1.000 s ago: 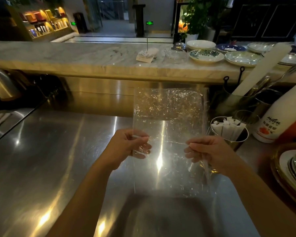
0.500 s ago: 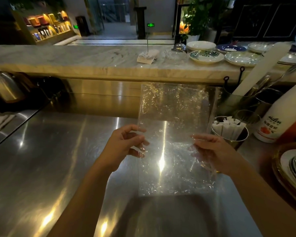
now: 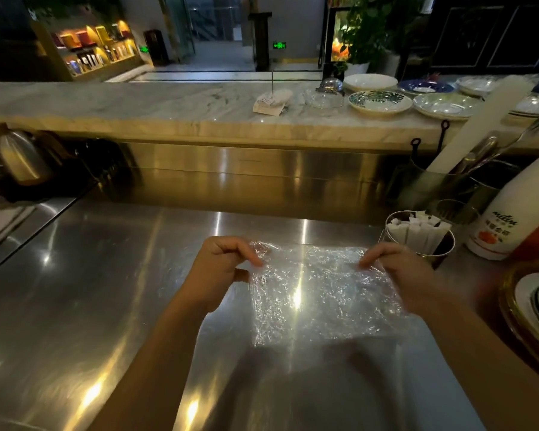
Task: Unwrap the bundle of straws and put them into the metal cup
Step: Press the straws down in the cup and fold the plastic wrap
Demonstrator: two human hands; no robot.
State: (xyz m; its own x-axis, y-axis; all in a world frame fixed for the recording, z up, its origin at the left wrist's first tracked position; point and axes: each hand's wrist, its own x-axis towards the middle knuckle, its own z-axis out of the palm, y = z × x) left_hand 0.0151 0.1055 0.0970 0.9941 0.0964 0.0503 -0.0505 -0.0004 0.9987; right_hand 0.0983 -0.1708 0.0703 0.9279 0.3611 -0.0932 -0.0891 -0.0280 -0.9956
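Wrap [image 3: 321, 293], clear and crinkled, hangs over the counter [image 3: 106, 290] between both hands; left hand [image 3: 223, 269] pinches its upper left corner, fingers closed on the film; right hand [image 3: 399, 272] pinches the upper right corner likewise; straws [image 3: 417, 233] stand in the cup [image 3: 445, 250] near the counter's right edge, just beside a bottle [image 3: 511, 219].

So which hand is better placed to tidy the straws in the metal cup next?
Right. The right hand is beside the metal cup, where the wrapped straws already stand. The left hand is farther off. Both pinch the clear plastic wrapper.
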